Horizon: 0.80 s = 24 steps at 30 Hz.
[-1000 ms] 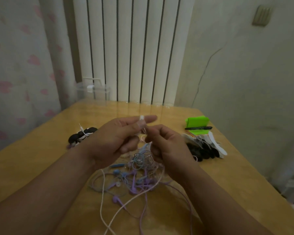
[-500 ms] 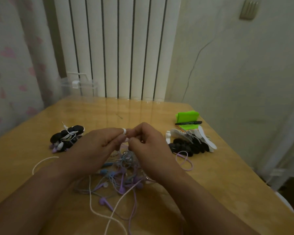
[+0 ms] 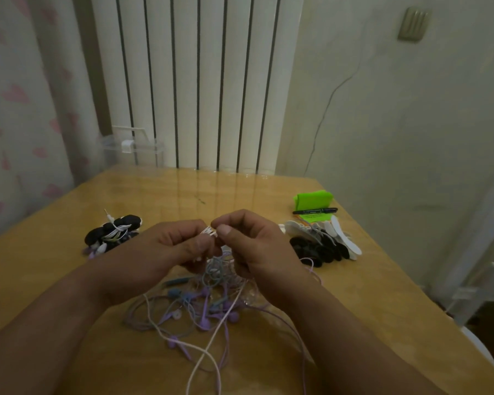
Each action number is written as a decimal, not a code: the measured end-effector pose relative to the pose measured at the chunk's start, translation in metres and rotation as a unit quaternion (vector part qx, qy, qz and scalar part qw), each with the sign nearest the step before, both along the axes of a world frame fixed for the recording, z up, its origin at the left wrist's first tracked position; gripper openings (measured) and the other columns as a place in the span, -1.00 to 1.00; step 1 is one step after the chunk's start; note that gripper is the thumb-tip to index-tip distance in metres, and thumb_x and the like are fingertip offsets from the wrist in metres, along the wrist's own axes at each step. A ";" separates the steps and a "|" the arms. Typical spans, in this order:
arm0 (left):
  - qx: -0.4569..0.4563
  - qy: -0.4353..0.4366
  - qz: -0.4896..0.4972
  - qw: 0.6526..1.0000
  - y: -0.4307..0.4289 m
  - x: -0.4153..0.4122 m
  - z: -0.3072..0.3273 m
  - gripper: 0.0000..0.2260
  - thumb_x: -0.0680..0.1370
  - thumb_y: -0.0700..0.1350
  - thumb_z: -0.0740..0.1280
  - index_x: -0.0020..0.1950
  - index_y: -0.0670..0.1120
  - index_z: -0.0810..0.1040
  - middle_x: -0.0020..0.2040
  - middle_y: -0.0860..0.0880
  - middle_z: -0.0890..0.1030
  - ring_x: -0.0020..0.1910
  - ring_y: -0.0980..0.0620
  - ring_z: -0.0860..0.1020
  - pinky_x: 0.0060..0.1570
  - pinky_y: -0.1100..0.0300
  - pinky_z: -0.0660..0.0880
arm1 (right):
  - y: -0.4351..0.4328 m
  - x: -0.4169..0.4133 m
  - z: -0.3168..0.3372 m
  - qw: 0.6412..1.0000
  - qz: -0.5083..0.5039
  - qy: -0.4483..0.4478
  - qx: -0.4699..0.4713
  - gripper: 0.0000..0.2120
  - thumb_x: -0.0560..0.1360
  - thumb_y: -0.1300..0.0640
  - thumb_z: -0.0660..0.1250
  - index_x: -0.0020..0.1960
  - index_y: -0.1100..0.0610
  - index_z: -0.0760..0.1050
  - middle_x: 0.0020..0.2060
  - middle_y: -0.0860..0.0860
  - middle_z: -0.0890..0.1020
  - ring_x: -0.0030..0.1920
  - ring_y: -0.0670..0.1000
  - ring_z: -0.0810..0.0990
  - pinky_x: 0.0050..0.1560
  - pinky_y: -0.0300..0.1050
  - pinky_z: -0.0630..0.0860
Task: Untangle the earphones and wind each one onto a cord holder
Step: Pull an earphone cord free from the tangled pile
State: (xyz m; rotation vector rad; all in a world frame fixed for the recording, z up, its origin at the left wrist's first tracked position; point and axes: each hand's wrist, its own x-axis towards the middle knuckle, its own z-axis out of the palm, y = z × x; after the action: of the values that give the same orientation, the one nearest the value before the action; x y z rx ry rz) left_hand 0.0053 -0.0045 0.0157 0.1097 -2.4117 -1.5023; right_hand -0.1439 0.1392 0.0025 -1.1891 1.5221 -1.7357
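Observation:
A tangle of purple, blue and white earphones (image 3: 208,297) lies on the wooden table (image 3: 54,269) in front of me. Above it, my left hand (image 3: 166,249) holds a small white bundle of wound cord (image 3: 209,232), most of it hidden by my fingers. My right hand (image 3: 257,246) pinches white cord right next to that bundle, fingers curled. A white cord (image 3: 208,346) trails from the hands down toward the near edge. Whether a cord holder is inside the bundle cannot be seen.
At the left sits a pile of black holders with wound earphones (image 3: 111,233). A heap of black and white unused cord holders (image 3: 324,242) lies at the right, with a black pen (image 3: 315,210) and green pad (image 3: 313,199) behind it. A clear box (image 3: 131,149) stands at the back.
Both hands dropped lower and closer to the tangle. More white cord is gathered between my fingertips than a second ago. The view shifted slightly.

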 end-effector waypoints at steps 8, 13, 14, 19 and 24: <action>0.169 0.009 -0.061 0.984 0.003 0.000 -0.001 -0.74 0.68 -0.09 0.26 0.19 -0.14 0.70 -0.06 -0.21 0.67 -0.22 -0.09 0.61 -0.09 0.06 0.61 | -0.001 -0.001 -0.003 1.000 0.000 -0.017 -0.001 -0.90 0.63 0.11 0.39 0.03 0.15 0.62 -0.39 -0.05 0.50 -0.47 -0.10 0.31 -0.45 -0.24 0.31; 0.195 0.058 -0.023 0.979 0.011 -0.008 -0.004 -0.71 0.62 -0.10 0.27 0.21 -0.04 0.74 -0.18 -0.23 0.62 -0.27 -0.03 0.58 -0.12 0.16 0.59 | -0.007 0.008 -0.006 0.998 0.016 -0.050 0.017 -0.88 0.66 0.22 0.30 0.07 0.14 0.62 -0.40 0.05 0.44 -0.48 -0.06 0.27 -0.47 -0.18 0.21; 0.194 0.071 0.000 0.978 0.012 -0.010 -0.005 -0.71 0.61 -0.09 0.28 0.23 0.01 0.74 -0.22 -0.26 0.59 -0.28 -0.03 0.57 -0.11 0.17 0.59 | -0.008 0.010 -0.007 0.998 0.014 -0.051 0.024 -0.83 0.68 0.24 0.25 0.08 0.14 0.63 -0.38 0.06 0.46 -0.49 -0.07 0.27 -0.47 -0.17 0.20; 0.090 0.109 0.136 0.981 0.011 -0.018 -0.013 -0.67 0.67 -0.09 0.27 0.43 0.10 0.55 0.13 0.06 0.74 -0.40 -0.03 0.44 -0.16 0.14 0.65 | -0.010 0.015 -0.010 0.991 -0.025 0.078 0.108 -0.78 0.71 0.12 0.23 0.04 0.11 0.65 -0.29 -0.02 0.56 -0.43 -0.13 0.43 -0.36 -0.14 0.35; -0.095 0.067 0.161 0.980 0.012 -0.016 -0.020 -0.70 0.72 -0.06 0.21 0.41 0.15 0.56 -0.03 0.08 0.67 -0.43 0.12 0.31 -0.41 0.09 0.44 | -0.008 0.016 -0.007 0.948 -0.110 0.266 0.136 -0.79 0.66 0.05 0.31 -0.02 0.13 0.65 -0.36 -0.15 0.56 -0.34 -0.18 0.48 -0.30 -0.17 0.35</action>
State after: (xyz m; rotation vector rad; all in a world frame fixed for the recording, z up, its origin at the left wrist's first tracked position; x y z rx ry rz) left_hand -0.0103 0.0071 -0.0041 0.3276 -2.2827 -1.0972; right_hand -0.1283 0.1317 -0.0042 -1.4559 2.2037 -1.3209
